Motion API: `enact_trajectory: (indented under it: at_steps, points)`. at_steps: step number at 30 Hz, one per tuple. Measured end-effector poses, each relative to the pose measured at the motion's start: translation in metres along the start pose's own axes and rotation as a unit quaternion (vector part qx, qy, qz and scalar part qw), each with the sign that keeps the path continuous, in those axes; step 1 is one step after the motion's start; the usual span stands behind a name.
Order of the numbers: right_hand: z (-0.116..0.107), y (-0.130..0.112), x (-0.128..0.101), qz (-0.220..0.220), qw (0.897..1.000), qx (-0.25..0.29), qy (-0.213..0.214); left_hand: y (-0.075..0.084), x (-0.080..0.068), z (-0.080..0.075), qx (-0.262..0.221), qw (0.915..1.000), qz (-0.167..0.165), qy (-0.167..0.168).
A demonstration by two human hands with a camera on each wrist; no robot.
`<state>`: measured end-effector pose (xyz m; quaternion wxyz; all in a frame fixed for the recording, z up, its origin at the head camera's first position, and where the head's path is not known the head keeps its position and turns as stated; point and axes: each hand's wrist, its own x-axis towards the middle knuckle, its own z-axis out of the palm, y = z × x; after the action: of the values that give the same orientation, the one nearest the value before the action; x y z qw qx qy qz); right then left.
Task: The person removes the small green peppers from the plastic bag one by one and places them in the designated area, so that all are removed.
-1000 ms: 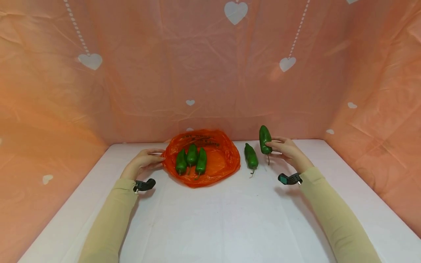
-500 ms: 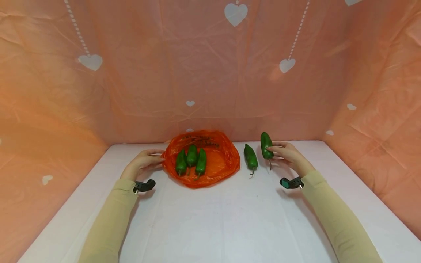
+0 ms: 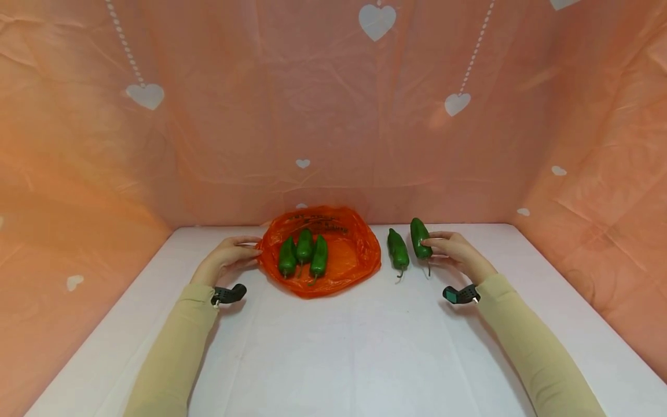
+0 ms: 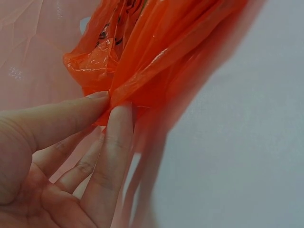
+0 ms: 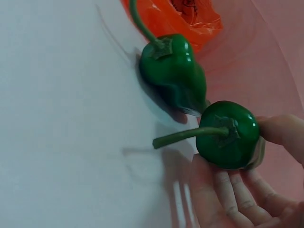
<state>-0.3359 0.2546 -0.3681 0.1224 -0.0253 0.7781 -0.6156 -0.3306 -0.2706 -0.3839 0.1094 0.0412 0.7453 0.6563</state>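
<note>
The left hand (image 3: 229,258) pinches the edge of the red bag (image 3: 351,260) between its thumb and fingers. The right hand (image 3: 455,252) holds a green pepper (image 3: 419,237), with the thumb on one side and the fingers on the other. The pepper's stem points down toward the person. I cannot tell if this pepper touches the white table (image 3: 333,347).

A second ago, the pepper in the right hand was higher up. Now it is lower. The left hand is at the same spot on the bag, and the other peppers have not moved.

The bag sits on the table with its mouth wide open. Three peppers (image 3: 304,246) lie inside it, close together on its left side. Black print shows on the back of the bag. One loose pepper (image 3: 398,249) lies on the table, just beside the held one. It is in the way, between the held pepper and the bag.

Both arms have tan sleeves (image 3: 537,347), and each wrist wears a black band (image 3: 461,294). Behind the table hangs a pink-orange sheet (image 3: 333,87) with white hearts (image 3: 377,22) on it.
</note>
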Motion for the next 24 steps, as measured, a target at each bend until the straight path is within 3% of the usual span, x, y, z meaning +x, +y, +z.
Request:
enact_trajectory:
  at_steps: [6, 11, 20, 24]
  points:
    - [0.0021, 0.0059, 0.005, 0.02, 1.0, -0.016, 0.003, -0.0006, -0.0021, 0.0002, -0.009, 0.9999, 0.007, -0.004]
    - [0.0028, 0.0074, 0.0081, 0.035, 0.999, -0.034, 0.005, 0.0005, -0.0008, 0.0006, -0.006, 1.0, -0.001, -0.001]
    - [0.0038, 0.0068, 0.0083, 0.045, 0.996, -0.074, 0.008, 0.0018, 0.0034, 0.0, -0.042, 0.999, -0.018, -0.002]
    - [0.0055, 0.0059, 0.0086, 0.05, 0.995, -0.081, 0.015, 0.0021, 0.0024, -0.0004, -0.029, 0.9995, -0.013, 0.002]
